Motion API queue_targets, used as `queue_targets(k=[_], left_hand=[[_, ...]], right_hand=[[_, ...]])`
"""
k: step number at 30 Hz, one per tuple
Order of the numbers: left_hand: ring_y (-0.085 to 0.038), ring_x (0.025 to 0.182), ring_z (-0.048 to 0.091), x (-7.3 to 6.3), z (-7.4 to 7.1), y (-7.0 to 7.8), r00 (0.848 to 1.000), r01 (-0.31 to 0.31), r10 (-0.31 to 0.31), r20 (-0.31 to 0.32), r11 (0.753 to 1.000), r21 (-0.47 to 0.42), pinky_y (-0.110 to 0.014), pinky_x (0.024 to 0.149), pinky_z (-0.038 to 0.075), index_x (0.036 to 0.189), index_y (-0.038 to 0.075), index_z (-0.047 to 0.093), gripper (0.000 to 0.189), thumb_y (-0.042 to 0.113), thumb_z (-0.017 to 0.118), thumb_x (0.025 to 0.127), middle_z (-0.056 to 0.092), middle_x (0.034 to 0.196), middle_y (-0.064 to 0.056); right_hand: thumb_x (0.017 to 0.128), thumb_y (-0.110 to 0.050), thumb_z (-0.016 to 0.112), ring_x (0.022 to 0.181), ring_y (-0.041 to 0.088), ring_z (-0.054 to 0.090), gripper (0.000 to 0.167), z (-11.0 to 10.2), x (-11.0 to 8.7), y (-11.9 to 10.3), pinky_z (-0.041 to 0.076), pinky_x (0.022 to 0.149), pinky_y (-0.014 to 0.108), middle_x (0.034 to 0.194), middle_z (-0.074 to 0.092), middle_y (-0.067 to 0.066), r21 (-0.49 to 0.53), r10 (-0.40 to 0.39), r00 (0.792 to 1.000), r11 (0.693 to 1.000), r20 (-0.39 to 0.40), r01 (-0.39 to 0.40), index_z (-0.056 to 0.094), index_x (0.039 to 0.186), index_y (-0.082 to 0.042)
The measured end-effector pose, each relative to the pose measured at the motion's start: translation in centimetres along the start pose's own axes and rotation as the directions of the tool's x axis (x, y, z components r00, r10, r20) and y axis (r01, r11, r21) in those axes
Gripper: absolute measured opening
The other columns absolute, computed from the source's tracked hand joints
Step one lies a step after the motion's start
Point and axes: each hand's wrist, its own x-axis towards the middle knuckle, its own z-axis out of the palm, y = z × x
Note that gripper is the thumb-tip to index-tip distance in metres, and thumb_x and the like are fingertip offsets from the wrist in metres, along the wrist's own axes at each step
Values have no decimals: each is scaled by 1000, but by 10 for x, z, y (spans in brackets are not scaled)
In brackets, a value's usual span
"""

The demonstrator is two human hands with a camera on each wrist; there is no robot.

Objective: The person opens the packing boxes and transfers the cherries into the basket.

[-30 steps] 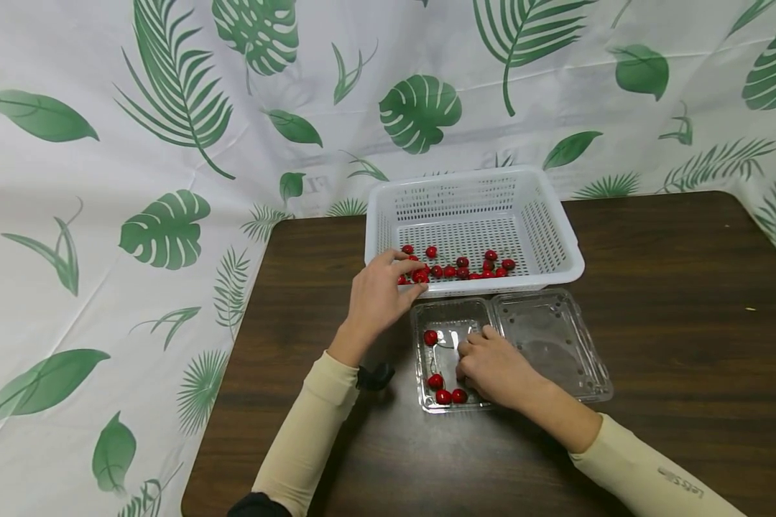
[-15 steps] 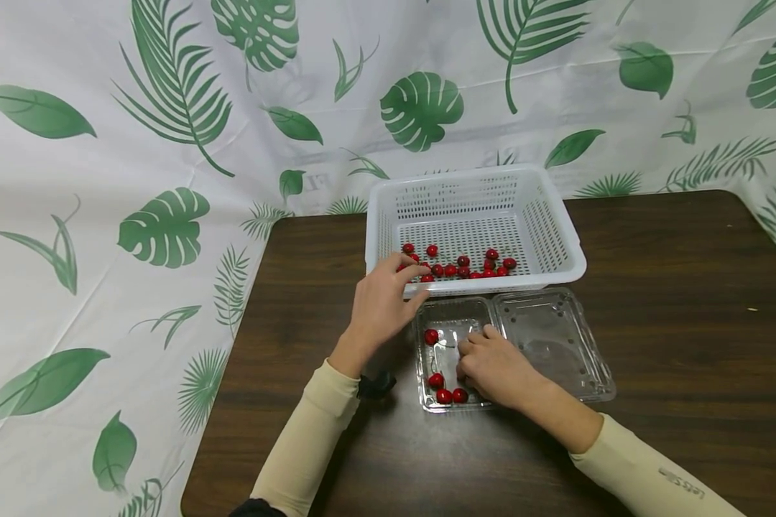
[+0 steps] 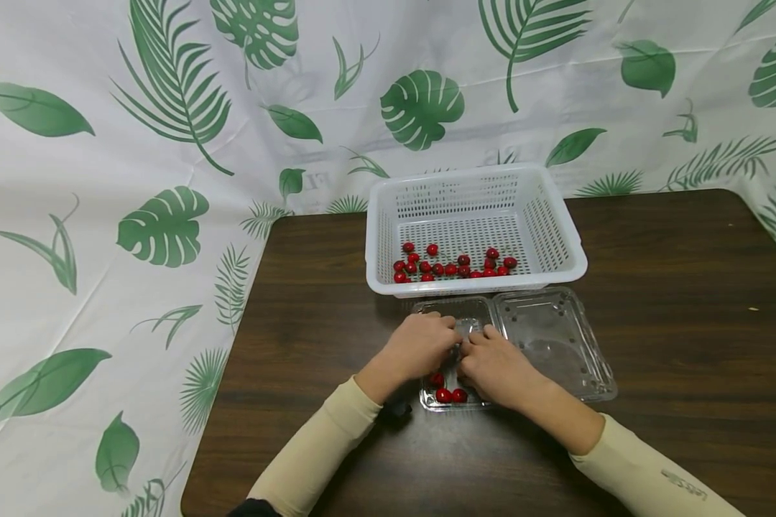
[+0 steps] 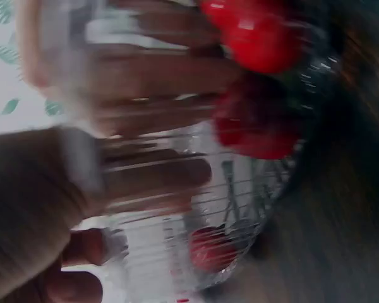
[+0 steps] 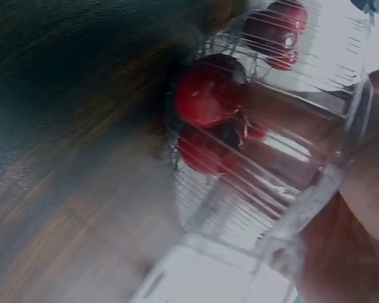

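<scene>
The left hand reaches into the left half of a clear plastic clamshell box, fingers bent downward. Right beside it the right hand has its curled fingers inside the same box, close to the left fingertips. I cannot tell what either hand pinches. Red cherries lie along the box's near side. Through its ribbed wall, the right wrist view shows two cherries next to fingers. A lone cherry shows through the wall in the blurred left wrist view.
A white perforated basket stands behind the box, with several cherries gathered at its near side. The box's open lid lies flat to the right. All stand on a dark wooden table, before a leaf-print cloth.
The left hand has left the basket and moved down and right into the clear box, covering a cherry there. Before that its fingers spread slightly. The right hand has stayed in place.
</scene>
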Motion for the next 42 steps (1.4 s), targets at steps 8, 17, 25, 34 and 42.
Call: queue_targets(k=[8, 17, 25, 34, 42], left_hand=[[-17, 67, 62, 7, 10, 10, 997, 55, -59, 45, 995, 87, -33, 58, 52, 78, 25, 73, 8, 20, 72, 85, 67, 80, 6], [-16, 62, 61, 9, 18, 11, 996, 84, -84, 3, 993, 80, -33, 54, 51, 73, 24, 71, 14, 18, 70, 86, 67, 72, 5], [-16, 63, 60, 7, 16, 8, 997, 76, -78, 21, 993, 87, -32, 53, 49, 68, 24, 67, 16, 12, 74, 77, 65, 70, 7], [-18, 70, 59, -3, 6, 8, 998, 61, -60, -21, 997, 52, -32, 57, 51, 78, 23, 69, 11, 13, 73, 77, 65, 80, 6], [-17, 73, 58, -17, 11, 6, 991, 85, -82, -106, 996, 24, -31, 60, 50, 81, 22, 70, 15, 30, 80, 73, 64, 82, 7]], right_hand=[[66, -8, 79, 71, 23, 52, 22, -2, 1, -1, 29, 65, 36, 75, 60, 0, -4, -6, 1000, 1000, -19, 6, 60, 62, -19], [67, -6, 78, 70, 23, 51, 23, 0, 3, -3, 28, 65, 35, 73, 60, 2, -72, -18, 998, 997, -62, 13, 58, 59, -15], [73, -11, 74, 74, 26, 53, 14, -8, 4, -2, 33, 67, 38, 76, 60, 4, -82, 47, 999, 996, 25, -45, 63, 64, -13], [75, -14, 78, 74, 25, 52, 14, -17, 4, 0, 31, 66, 37, 81, 62, 5, -44, 56, 995, 998, 80, -53, 65, 68, -14], [76, -22, 82, 83, 20, 61, 18, -5, 8, -4, 37, 69, 36, 89, 68, -3, 175, -52, 998, 984, 31, 46, 77, 94, -23]])
